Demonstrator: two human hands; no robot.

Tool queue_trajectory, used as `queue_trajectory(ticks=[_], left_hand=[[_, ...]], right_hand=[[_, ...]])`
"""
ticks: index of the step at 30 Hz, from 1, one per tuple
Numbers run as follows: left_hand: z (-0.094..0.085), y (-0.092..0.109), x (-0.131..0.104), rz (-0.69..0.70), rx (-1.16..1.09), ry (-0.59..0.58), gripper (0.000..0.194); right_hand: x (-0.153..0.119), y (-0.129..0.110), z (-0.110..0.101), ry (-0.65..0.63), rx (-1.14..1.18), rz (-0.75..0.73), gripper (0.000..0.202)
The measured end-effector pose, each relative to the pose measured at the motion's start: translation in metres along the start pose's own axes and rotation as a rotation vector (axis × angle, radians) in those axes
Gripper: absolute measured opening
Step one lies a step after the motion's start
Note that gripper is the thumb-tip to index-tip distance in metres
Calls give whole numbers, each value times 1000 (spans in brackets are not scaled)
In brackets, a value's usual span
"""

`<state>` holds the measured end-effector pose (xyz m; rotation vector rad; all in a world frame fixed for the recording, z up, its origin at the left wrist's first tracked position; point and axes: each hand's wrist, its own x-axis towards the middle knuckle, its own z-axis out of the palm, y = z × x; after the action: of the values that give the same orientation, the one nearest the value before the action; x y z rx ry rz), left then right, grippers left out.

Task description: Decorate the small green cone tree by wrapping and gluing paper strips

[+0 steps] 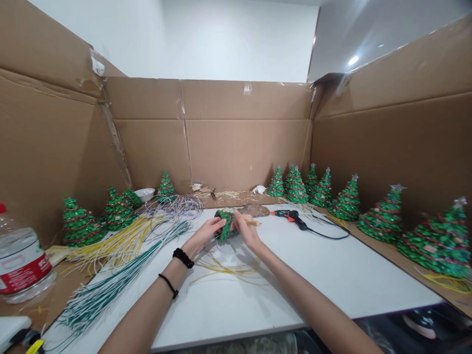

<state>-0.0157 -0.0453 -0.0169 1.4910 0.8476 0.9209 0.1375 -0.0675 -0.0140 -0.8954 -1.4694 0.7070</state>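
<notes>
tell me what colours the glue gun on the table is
The glue gun is black with orange-red parts, seen in the head view.

Left forearm (pixel 155 295) and right forearm (pixel 306 295) reach forward, slanting inward until the hands nearly meet — the left hand (pixel 207 232) closed with its thumb along the top, the right hand (pixel 248 231) opposite, fingers curled inward.

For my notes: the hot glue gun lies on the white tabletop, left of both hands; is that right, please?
Not left: the head view shows the hot glue gun on the white tabletop, right of the left hand and right hand.
</notes>
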Motion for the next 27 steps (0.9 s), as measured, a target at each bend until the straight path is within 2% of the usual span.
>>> queue_trajectory(ticks=[6, 10, 16, 19, 24, 27], left_hand=[[-3, -7, 5, 41, 61, 41, 39], [0, -6, 8, 79, 129, 84, 40], [7, -5, 6, 160, 315, 255, 42], [8, -10, 4, 213, 392, 350, 35], [7, -17, 5, 225, 439, 418, 26], [8, -18, 4, 321, 520, 518, 25]], right_hand=[[0, -3, -1, -6, -1, 20, 59], [4, -2, -3, 7, 121, 78, 59], [13, 5, -11, 85, 429, 149, 56], [14, 10, -12, 73, 420, 168, 57], [14, 15, -10, 73, 392, 156, 59], [14, 15, -9, 65, 388, 155, 59]])
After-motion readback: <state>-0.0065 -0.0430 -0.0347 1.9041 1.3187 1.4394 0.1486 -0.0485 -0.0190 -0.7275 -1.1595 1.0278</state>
